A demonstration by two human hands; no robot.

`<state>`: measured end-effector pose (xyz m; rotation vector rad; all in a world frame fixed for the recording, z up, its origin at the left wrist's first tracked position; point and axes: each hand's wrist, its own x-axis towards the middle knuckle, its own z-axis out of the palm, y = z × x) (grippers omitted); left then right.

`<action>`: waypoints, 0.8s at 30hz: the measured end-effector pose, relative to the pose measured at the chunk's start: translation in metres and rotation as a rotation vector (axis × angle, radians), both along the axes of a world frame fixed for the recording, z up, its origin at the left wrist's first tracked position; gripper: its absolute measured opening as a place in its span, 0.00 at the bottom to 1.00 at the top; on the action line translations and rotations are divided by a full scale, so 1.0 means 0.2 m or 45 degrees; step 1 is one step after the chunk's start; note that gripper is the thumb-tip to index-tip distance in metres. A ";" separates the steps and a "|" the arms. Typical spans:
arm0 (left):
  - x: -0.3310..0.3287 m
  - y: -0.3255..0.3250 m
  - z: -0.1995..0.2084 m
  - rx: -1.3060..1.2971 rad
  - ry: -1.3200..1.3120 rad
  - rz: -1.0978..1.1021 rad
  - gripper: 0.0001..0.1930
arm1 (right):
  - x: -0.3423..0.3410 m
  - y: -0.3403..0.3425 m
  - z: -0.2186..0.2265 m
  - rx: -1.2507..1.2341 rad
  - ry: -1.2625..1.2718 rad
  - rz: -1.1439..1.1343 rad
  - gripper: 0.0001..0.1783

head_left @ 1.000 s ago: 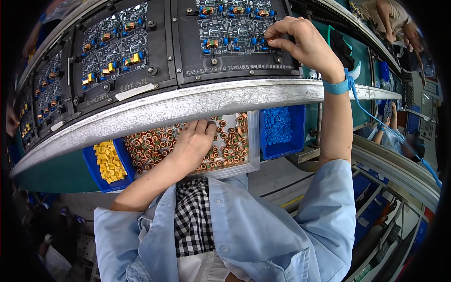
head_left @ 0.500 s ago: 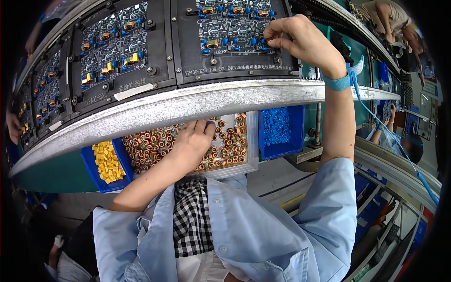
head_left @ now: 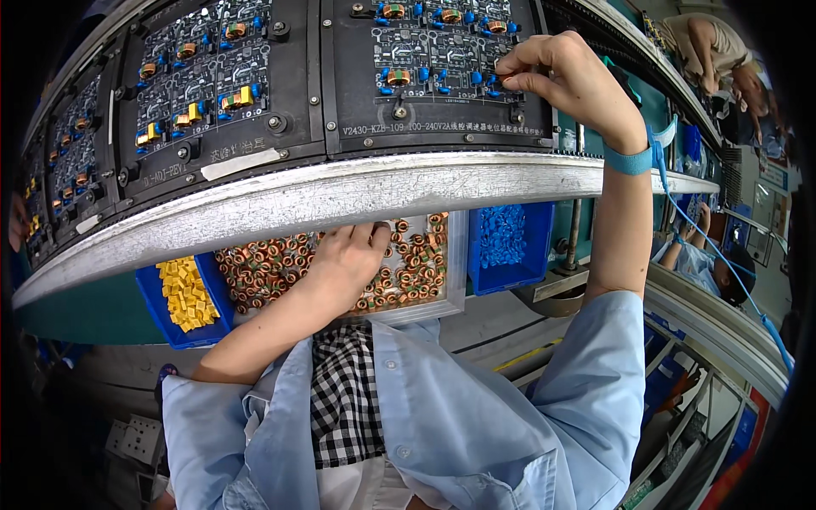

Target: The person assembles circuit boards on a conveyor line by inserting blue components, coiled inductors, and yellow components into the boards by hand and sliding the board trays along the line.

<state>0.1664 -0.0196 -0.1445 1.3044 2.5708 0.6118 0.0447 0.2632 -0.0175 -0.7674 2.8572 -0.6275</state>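
My right hand reaches over the far rail side and pinches a small copper-wound ring coil at the lower right corner of a circuit board panel. Ring coils and blue disc parts stand on that panel. In the shallow clear tray, my left hand rests among many loose ring coils. Its fingers are curled down with the tips partly hidden, so whatever they hold does not show. A blue wrist strap with a coiled cord circles my right wrist.
A metal rail runs between the tray and the black fixtures. Beside the tray are a blue bin of yellow block parts and another of blue discs. Other people sit at the right; a person's hand shows far left.
The view has shifted slightly, and the near fixture appears further right. My right hand appears a little further right too, still at the same panel corner. My left hand has barely moved.
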 end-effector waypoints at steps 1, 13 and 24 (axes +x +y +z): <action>0.00 0.00 0.00 0.008 0.008 0.003 0.19 | 0.00 0.01 -0.01 0.031 -0.013 -0.008 0.06; 0.01 -0.01 -0.02 -0.166 -0.064 0.022 0.20 | -0.04 0.00 -0.01 0.086 -0.087 -0.001 0.06; 0.01 -0.02 0.00 -0.198 -0.117 0.003 0.22 | -0.01 -0.08 0.08 -0.191 -0.130 0.086 0.04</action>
